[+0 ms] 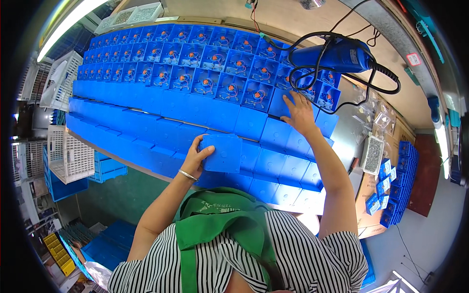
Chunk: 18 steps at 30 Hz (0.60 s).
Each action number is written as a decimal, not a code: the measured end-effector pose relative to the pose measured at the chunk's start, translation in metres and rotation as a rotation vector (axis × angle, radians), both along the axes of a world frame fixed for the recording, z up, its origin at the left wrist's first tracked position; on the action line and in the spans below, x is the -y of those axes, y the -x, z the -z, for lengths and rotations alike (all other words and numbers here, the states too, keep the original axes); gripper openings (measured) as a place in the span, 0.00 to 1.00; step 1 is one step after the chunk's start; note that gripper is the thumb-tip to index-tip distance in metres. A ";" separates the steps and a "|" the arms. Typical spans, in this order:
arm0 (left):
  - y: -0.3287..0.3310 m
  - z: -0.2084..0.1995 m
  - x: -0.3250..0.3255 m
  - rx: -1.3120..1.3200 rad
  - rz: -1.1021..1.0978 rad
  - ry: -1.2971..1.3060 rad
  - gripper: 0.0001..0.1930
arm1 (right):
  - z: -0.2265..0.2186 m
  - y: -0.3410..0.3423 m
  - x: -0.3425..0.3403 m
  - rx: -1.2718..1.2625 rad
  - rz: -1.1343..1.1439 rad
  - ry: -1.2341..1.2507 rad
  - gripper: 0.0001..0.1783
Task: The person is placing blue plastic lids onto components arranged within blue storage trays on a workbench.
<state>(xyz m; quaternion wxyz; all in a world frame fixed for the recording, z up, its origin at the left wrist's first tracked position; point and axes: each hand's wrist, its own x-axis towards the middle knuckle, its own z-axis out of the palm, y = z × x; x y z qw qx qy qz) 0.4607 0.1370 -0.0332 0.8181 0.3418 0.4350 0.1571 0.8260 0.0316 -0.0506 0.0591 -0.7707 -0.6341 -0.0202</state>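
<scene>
Toward the workbench's front edge, the left hand pinches a square blue cover; farther right, the right hand, spread and empty, touches a blue lid.

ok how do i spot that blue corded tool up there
Follow the rows of open blue boxes to their right end. Just beyond the right hand is the blue tool, rounded where the boxes are square and with a looping black cable.

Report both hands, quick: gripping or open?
Left hand: closed, holding at least one square blue plate.
Right hand: open, spread at another blue plate, no grip visible.
</scene>
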 end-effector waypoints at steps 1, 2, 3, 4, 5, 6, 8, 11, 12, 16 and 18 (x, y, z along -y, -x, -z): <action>-0.001 0.000 0.000 -0.001 0.002 0.000 0.36 | 0.002 -0.001 0.001 -0.032 -0.008 -0.019 0.42; -0.001 0.001 0.001 0.001 -0.001 0.004 0.36 | 0.002 -0.001 0.001 -0.063 -0.016 -0.038 0.42; -0.001 0.002 0.001 0.002 -0.004 0.007 0.36 | 0.003 -0.001 0.000 -0.064 -0.012 -0.039 0.42; -0.002 0.003 0.001 0.001 0.000 0.006 0.36 | 0.004 -0.001 -0.002 -0.057 -0.026 -0.027 0.42; -0.002 0.003 0.001 0.001 -0.005 0.001 0.36 | 0.004 -0.001 -0.003 -0.051 -0.041 -0.015 0.42; -0.002 0.004 0.000 0.001 -0.010 -0.003 0.36 | 0.003 -0.001 -0.003 -0.052 -0.040 -0.015 0.42; -0.002 0.003 0.001 -0.006 -0.009 0.004 0.36 | 0.003 -0.001 -0.003 -0.025 -0.033 0.002 0.42; 0.000 0.005 0.003 -0.007 -0.018 0.007 0.36 | 0.007 -0.004 -0.004 -0.102 -0.048 -0.033 0.42; 0.000 0.006 0.004 -0.001 -0.024 0.000 0.36 | 0.008 -0.005 -0.003 -0.103 -0.050 -0.031 0.42; -0.001 0.007 0.005 -0.023 -0.030 0.000 0.35 | 0.014 -0.024 0.002 -0.177 -0.057 -0.030 0.38; -0.002 0.002 0.005 -0.002 -0.004 -0.009 0.35 | 0.017 -0.030 0.004 -0.201 -0.038 -0.023 0.36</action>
